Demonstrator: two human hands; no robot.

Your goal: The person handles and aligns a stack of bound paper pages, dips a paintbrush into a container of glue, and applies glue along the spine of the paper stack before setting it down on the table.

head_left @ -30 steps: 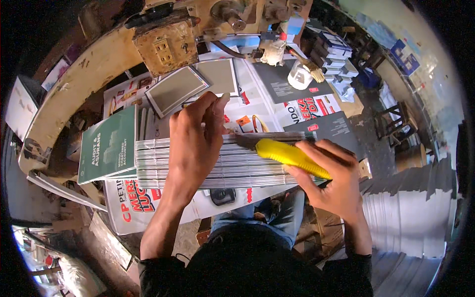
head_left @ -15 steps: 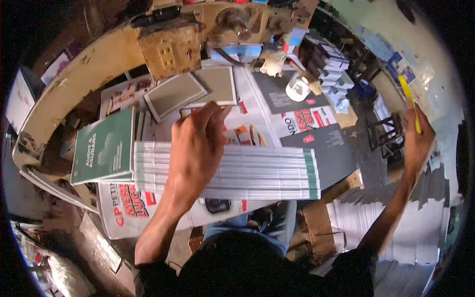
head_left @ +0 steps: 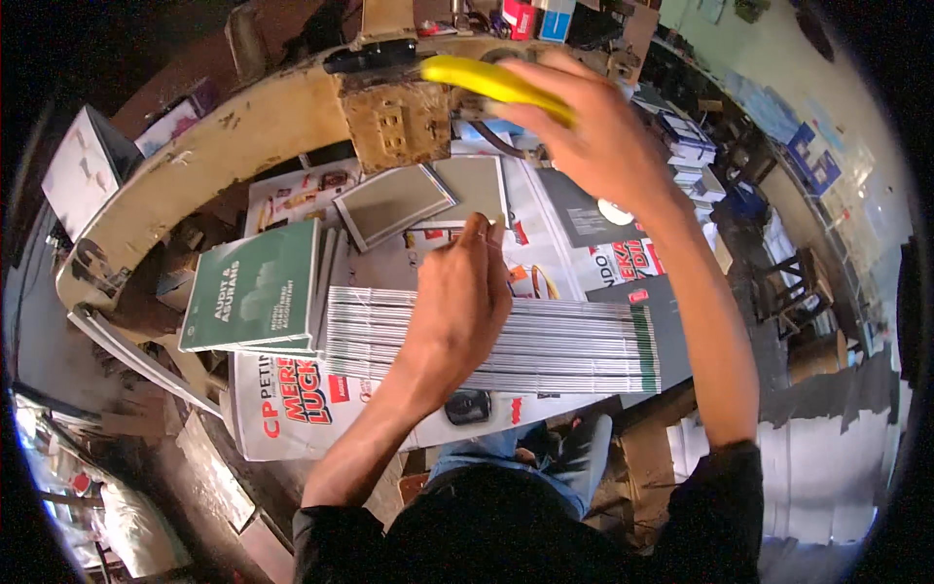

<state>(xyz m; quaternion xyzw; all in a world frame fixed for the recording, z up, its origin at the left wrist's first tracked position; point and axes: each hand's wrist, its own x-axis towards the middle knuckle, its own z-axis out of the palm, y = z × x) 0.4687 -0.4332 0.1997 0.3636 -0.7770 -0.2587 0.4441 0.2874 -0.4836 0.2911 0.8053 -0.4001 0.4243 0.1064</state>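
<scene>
Across the table lies a tightly packed row of booklets (head_left: 574,346), white edges upward and green at the far right end. My left hand (head_left: 462,292) is over the row's left half, its fingers pinched together just beyond the far edge. Whatever sits between those fingertips is too small to make out. Raised above the far side of the table, my right hand (head_left: 598,131) grips a long, slim yellow tool (head_left: 496,83), blurred by motion; its exact kind is unclear. A pile of green-covered booklets (head_left: 258,282) rests left of the row.
Printed poster sheets (head_left: 268,443) cover the tabletop. Two grey-brown framed panels (head_left: 394,204) lie at the back. A worn cream metal machine frame (head_left: 209,131) curves around the far left. White paper stacks (head_left: 817,477) stand at the lower right.
My right hand has swung from the far right inward and up over the table with the yellow tool. The view has shifted, while my left hand stays pinched over the booklet row.
</scene>
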